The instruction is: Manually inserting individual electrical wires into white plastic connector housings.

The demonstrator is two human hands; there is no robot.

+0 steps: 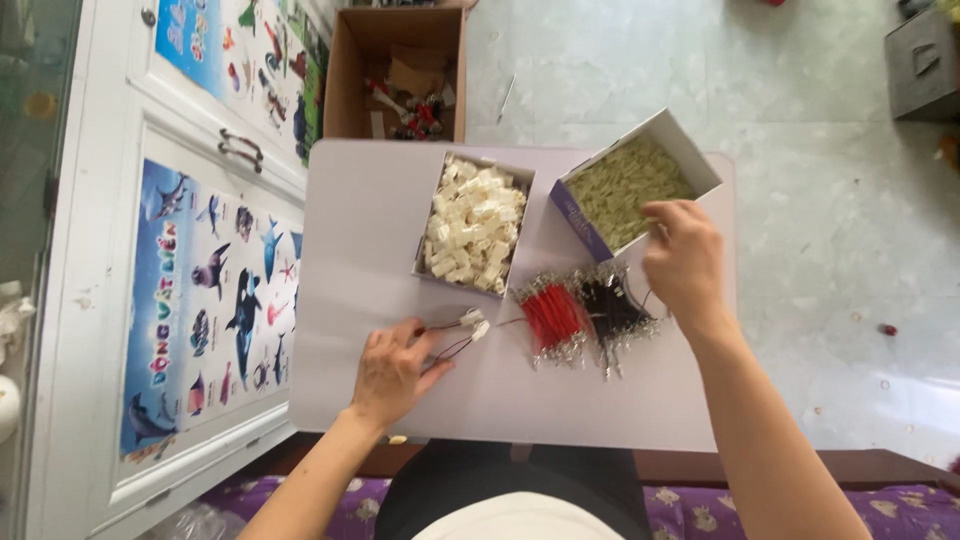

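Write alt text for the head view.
Seen from above, the left hand holds thin wires with white plugs on a small table, while the right hand reaches toward a tilted box of pale parts. Red wires and black wires lie bundled between them.

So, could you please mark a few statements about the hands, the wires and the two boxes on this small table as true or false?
1. The left hand rests on the table holding thin wires with white connectors. True.
2. The right hand is inside the brown cardboard box. False: it is at the edge of the box of yellowish parts; the brown cardboard box stands on the floor beyond the table.
3. The red wire bundle lies beside the black wire bundle. True.
4. The box of white pieces is empty. False: it is heaped full.
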